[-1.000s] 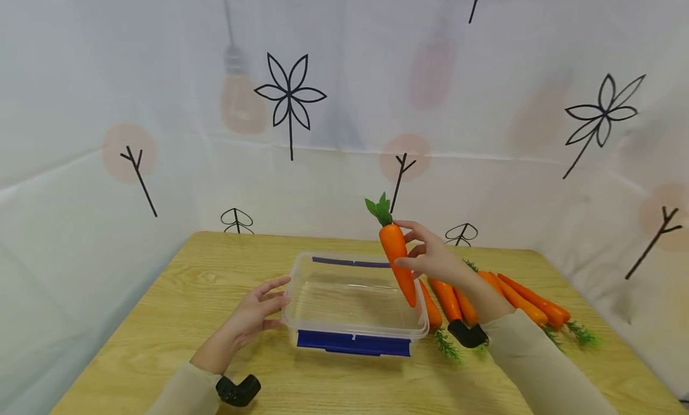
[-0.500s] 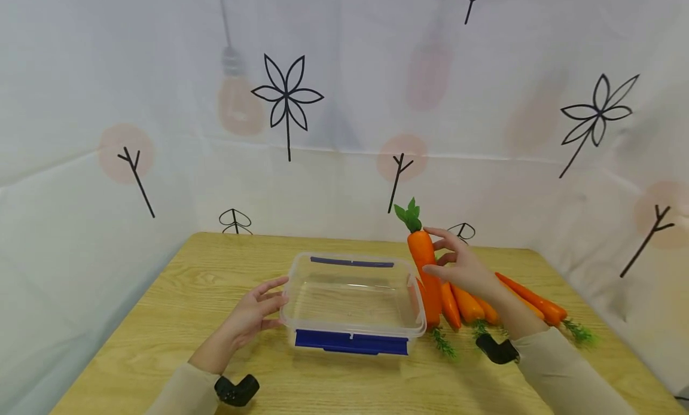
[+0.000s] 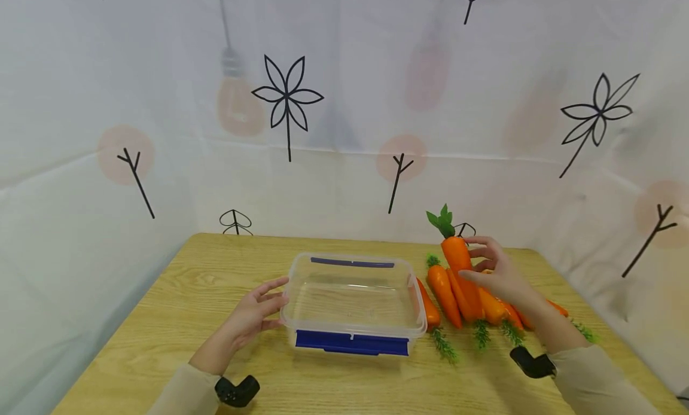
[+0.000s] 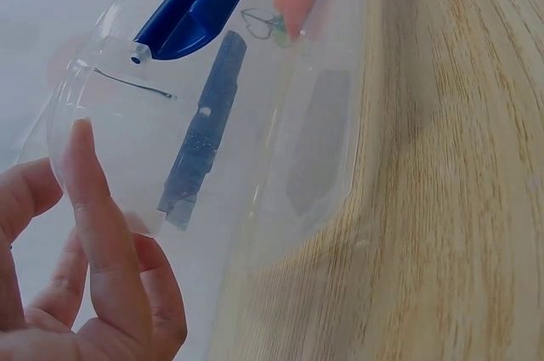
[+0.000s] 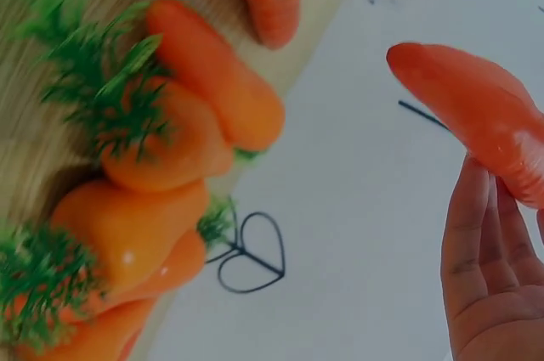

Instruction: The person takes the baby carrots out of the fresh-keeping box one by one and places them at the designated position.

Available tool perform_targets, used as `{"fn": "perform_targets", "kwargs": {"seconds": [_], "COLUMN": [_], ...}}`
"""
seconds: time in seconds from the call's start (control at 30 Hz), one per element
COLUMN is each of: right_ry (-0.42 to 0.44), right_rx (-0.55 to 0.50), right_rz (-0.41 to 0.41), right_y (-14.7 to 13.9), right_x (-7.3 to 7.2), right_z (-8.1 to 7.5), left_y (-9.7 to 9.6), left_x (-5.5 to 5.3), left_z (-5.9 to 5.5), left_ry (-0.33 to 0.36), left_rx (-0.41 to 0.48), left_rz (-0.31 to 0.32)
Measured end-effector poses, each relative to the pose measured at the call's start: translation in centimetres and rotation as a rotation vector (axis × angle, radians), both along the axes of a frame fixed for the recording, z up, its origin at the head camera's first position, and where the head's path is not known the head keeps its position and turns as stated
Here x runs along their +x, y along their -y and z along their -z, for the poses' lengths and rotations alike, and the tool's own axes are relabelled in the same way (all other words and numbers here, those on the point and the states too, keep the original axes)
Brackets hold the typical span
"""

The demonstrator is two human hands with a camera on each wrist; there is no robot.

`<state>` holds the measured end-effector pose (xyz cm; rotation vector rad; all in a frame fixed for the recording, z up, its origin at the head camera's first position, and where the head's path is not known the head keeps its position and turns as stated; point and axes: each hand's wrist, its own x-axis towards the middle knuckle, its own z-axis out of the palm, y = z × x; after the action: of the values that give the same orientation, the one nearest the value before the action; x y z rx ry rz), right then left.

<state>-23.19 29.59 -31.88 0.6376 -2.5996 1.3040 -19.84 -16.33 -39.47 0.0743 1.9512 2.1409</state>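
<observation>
An orange toy carrot (image 3: 456, 255) with green leaves on top is pinched upright in my right hand (image 3: 492, 268), over the carrot pile. In the right wrist view the same carrot (image 5: 480, 102) lies against the fingers, its narrow end pointing away from them. My left hand (image 3: 253, 316) rests against the left side of a clear plastic container (image 3: 355, 330) with blue clips. Up close in the left wrist view, extended fingers (image 4: 102, 234) touch the container's corner. No lid covers the container, and nothing lies inside it.
Several toy carrots (image 3: 444, 292) with feathery green tops lie on the wooden table (image 3: 226, 265), right of the container. One carrot (image 3: 429, 307) lies right beside its wall. A patterned white cloth (image 3: 344, 182) hangs behind the table.
My right hand has carried the carrot from over the container's right edge rightward and lower, over the carrot pile. The left hand has stayed at the container.
</observation>
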Motion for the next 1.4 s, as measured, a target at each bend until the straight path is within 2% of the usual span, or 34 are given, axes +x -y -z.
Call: {"fn": "perform_targets", "kwargs": {"seconds": [0.27, 0.57, 0.8, 1.07, 1.4], "right_ry": [-0.057, -0.003, 0.015, 0.026, 0.006], "right_rx": [0.042, 0.177, 0.244, 0.208, 0.249], "right_rz": [0.07, 0.186, 0.261, 0.291, 0.33], "right_y": [-2.9, -6.4, -9.9, -13.3, -16.5], "right_x": [0.6, 1.5, 1.6, 1.2, 0.3], "right_z": [0.1, -0.1, 1.0, 2.9, 4.2], "left_y": [0.0, -0.3, -0.4, -0.3, -0.2], "left_x": [0.1, 0.2, 0.2, 0.3, 0.4], "left_z": [-0.2, -0.1, 0.0, -0.2, -0.2], "left_ry": [-0.002, 0.002, -0.002, 0.002, -0.002], "left_rx": [-0.006, -0.008, 0.002, 0.003, -0.009], "left_rz": [-0.006, -0.019, -0.016, -0.03, -0.025]}}
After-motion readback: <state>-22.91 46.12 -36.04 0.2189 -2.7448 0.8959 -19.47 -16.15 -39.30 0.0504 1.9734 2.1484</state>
